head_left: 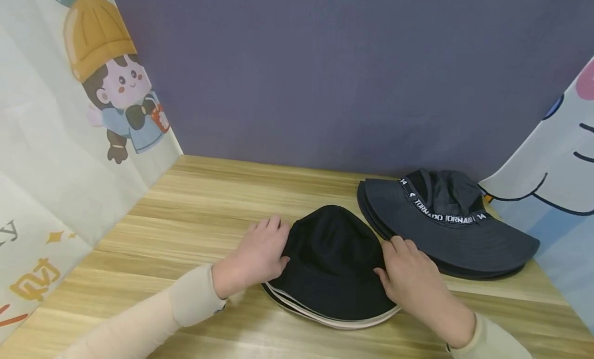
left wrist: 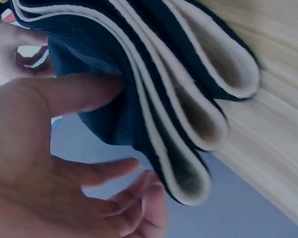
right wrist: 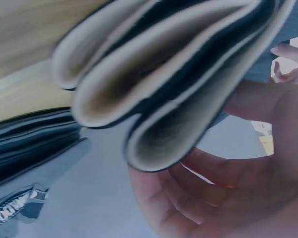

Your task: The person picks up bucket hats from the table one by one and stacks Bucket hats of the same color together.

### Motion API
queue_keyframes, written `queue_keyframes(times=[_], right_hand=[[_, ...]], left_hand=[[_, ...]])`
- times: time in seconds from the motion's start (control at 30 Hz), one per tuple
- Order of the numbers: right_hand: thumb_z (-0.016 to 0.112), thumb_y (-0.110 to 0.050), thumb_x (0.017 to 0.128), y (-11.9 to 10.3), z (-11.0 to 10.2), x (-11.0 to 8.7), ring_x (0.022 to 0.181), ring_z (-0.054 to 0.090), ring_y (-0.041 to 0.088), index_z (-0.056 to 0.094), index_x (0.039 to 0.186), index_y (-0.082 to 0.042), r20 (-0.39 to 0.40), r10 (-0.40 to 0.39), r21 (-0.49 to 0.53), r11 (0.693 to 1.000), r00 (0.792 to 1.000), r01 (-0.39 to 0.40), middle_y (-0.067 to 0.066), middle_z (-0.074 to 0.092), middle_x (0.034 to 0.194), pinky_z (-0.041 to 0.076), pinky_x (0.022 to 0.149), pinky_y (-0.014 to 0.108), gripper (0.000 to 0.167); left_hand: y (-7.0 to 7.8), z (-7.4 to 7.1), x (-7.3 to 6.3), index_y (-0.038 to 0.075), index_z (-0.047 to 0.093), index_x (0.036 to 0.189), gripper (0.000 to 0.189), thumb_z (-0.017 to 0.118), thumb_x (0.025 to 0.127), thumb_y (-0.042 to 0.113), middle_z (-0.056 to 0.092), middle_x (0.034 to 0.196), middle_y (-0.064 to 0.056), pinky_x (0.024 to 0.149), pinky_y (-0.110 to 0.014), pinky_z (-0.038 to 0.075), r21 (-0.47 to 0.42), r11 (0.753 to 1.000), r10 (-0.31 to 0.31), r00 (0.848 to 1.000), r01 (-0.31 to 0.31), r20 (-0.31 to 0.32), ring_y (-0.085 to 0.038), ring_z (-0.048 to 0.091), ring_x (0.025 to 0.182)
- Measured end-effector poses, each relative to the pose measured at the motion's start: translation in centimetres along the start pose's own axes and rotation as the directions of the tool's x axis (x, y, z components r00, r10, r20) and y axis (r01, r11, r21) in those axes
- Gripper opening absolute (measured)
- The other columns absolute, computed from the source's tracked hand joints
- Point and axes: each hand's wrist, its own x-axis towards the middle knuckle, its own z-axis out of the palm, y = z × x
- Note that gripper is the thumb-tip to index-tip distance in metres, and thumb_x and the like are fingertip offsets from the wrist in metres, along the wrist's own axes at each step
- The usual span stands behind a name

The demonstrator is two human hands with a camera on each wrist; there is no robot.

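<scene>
A stack of black bucket hats (head_left: 331, 266) with cream linings lies on the wooden table between both hands. My left hand (head_left: 257, 253) holds the left side of the top hat. In the left wrist view its thumb (left wrist: 89, 91) lies on the dark cloth, and the other fingers bend near the folded brim edge. My right hand (head_left: 413, 276) grips the right side of the same hat. The right wrist view shows the layered brims (right wrist: 164, 134) between its thumb and fingers. The lower hats show mostly as edges under the top one.
A second stack of dark grey wide-brimmed hats (head_left: 445, 245), its band lettered "TORNADO", sits at the back right, close to my right hand. Behind the wooden table (head_left: 199, 204) stands a dark grey-blue panel (head_left: 334, 80). Printed cartoon sheets (head_left: 46, 142) border the left and right sides.
</scene>
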Motion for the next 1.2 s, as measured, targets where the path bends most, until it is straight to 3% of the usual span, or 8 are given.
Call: queue_keyframes(times=[0.13,0.27,0.4,0.47,0.53,0.77,0.97,1.2], right_hand=[[0.09,-0.018,0.074,-0.7,-0.4,0.0,0.082,0.06,0.03,0.066,0.111,0.006,-0.01,-0.028,0.011,1.0,1.0,0.028,0.011,0.058,0.095,0.052,0.059,0.039,0.05],[0.089,-0.034,0.078,-1.4,-1.0,0.0,0.09,0.064,0.026,0.069,0.115,-0.001,0.113,-0.007,0.094,0.996,0.994,-0.003,0.008,0.064,0.102,0.055,0.069,0.04,0.053],[0.08,-0.06,0.079,-1.6,-1.4,0.1,0.104,0.064,0.026,0.068,0.125,-0.005,0.325,0.007,0.143,0.988,0.946,-0.057,0.006,0.065,0.114,0.054,0.086,0.045,0.072],[0.076,-0.066,0.079,-1.6,-1.4,0.2,0.107,0.062,0.025,0.067,0.129,-0.006,0.391,-0.002,0.141,0.988,0.92,-0.057,0.005,0.063,0.117,0.053,0.089,0.045,0.078],[0.076,-0.066,0.078,-1.6,-1.3,0.4,0.107,0.061,0.024,0.066,0.13,-0.007,0.42,-0.013,0.134,0.99,0.908,-0.047,0.003,0.062,0.117,0.052,0.09,0.044,0.08],[0.08,-0.061,0.077,-1.4,-0.7,1.0,0.099,0.057,0.021,0.068,0.128,-0.004,0.426,-0.055,0.127,0.992,0.903,0.0,0.004,0.058,0.112,0.049,0.086,0.043,0.078],[0.08,-0.058,0.08,-1.0,0.3,2.0,0.106,0.057,0.026,0.066,0.13,-0.003,0.396,-0.067,0.131,0.991,0.916,0.016,0.008,0.059,0.117,0.047,0.087,0.046,0.075],[0.079,-0.056,0.082,-0.4,1.3,3.2,0.103,0.058,0.029,0.065,0.131,-0.002,0.375,-0.059,0.143,0.99,0.925,0.005,0.011,0.059,0.119,0.046,0.085,0.045,0.074]], left_hand=[[0.6,-0.1,-0.1,0.007,0.053,0.143,0.062,0.079,0.089,0.026,0.052,0.125,-0.016,0.086,-0.045,0.048,0.005,0.998,0.06,0.998,-0.06,-0.024,-0.032,0.053,0.11],[1.2,-0.3,-0.3,0.012,0.054,0.146,0.065,0.075,0.092,0.042,0.05,0.139,-0.017,0.091,-0.051,0.048,-0.05,0.995,0.084,0.996,-0.083,0.023,-0.034,0.049,0.124],[1.9,-0.4,-0.7,0.015,0.048,0.151,0.09,0.069,0.084,0.071,0.042,0.151,-0.016,0.097,-0.061,0.042,-0.083,0.995,0.06,0.987,-0.048,0.146,-0.036,0.041,0.137],[2.2,-0.4,-0.8,0.015,0.045,0.154,0.101,0.066,0.078,0.079,0.04,0.154,-0.015,0.098,-0.063,0.04,-0.068,0.997,0.047,0.98,-0.034,0.194,-0.036,0.038,0.14],[2.4,-0.3,-0.8,0.015,0.044,0.155,0.106,0.066,0.076,0.082,0.041,0.155,-0.014,0.098,-0.063,0.039,-0.045,0.999,0.039,0.976,-0.03,0.214,-0.035,0.038,0.14],[2.4,0.4,-0.4,0.014,0.045,0.154,0.105,0.066,0.076,0.081,0.044,0.152,-0.013,0.099,-0.061,0.038,-0.016,1.0,0.018,0.974,-0.015,0.224,-0.034,0.041,0.137],[1.6,0.9,0.7,0.013,0.046,0.153,0.103,0.066,0.077,0.08,0.044,0.152,-0.013,0.102,-0.062,0.036,-0.01,1.0,-0.003,0.974,0.005,0.226,-0.035,0.041,0.138],[0.8,1.1,2.0,0.013,0.043,0.155,0.103,0.068,0.078,0.078,0.04,0.155,-0.013,0.104,-0.061,0.033,-0.003,1.0,-0.028,0.972,0.03,0.231,-0.035,0.038,0.141]])
